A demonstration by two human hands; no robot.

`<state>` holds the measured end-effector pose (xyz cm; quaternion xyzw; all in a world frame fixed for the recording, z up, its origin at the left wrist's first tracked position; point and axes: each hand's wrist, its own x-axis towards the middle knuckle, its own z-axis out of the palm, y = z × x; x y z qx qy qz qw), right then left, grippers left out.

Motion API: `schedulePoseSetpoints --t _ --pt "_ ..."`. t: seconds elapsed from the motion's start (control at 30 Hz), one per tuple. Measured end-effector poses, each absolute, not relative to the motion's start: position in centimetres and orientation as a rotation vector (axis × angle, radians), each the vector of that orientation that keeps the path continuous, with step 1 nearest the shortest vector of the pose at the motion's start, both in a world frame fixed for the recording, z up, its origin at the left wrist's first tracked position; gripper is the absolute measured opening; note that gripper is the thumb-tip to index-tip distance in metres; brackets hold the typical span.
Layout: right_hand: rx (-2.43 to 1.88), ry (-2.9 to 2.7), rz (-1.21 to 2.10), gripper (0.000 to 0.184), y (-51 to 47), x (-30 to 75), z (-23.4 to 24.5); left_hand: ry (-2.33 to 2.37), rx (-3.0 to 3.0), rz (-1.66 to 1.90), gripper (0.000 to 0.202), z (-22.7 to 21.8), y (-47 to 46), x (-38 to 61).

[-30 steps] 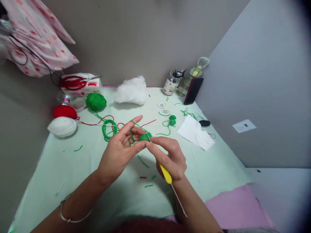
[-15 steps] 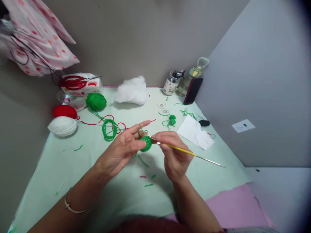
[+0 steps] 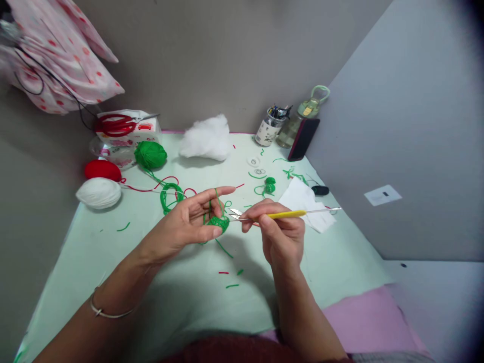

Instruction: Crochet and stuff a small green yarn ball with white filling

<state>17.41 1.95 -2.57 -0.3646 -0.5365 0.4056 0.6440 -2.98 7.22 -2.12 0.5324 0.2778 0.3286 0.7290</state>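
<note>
My left hand (image 3: pixel 189 222) pinches a small green crocheted piece (image 3: pixel 219 223) between thumb and fingers, with green yarn looped over its raised index finger. My right hand (image 3: pixel 280 229) grips a crochet hook (image 3: pixel 289 214) by its yellow handle, and the metal tip reaches to the crocheted piece. Behind the right fingertips show small metal blades (image 3: pixel 235 213); whether the hand holds them too I cannot tell. A coil of green yarn (image 3: pixel 166 199) lies just beyond my left hand, and a green yarn ball (image 3: pixel 150 154) sits farther back.
Red (image 3: pixel 102 171) and white yarn balls (image 3: pixel 99 193) rest at the left, near red-handled scissors (image 3: pixel 117 125) on a box. White stuffing (image 3: pixel 206 138), a pen cup (image 3: pixel 269 126), a bottle (image 3: pixel 298 121) and a phone (image 3: pixel 303 139) stand at the back. Torn white paper (image 3: pixel 302 201) lies right.
The crocheted piece has tilted and shifted slightly left and down in my left hand. My right hand has drawn a little right, and the hook has swung from slanting down to nearly level.
</note>
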Motion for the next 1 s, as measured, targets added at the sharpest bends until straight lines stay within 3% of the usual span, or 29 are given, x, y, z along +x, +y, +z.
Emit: schedulePoseSetpoints --t 0.23,0.53,0.7,1.0 --pt "-0.825 -1.298 0.945 0.014 2.3 18.0 -2.7 0.669 1.314 0.660 0.059 -1.6 7.5 -4.0" --pt "-0.765 -1.193 0.949 0.010 2.9 16.8 -3.7 0.521 1.040 0.660 0.054 -2.1 7.0 -2.3" --pt "-0.873 -1.211 0.877 0.020 3.1 17.3 -3.4 0.473 0.893 0.657 0.052 -1.9 6.8 -2.3" --pt "-0.770 -1.184 0.963 0.018 3.3 17.7 -3.1 0.492 0.995 0.652 0.052 -2.2 7.1 -2.7"
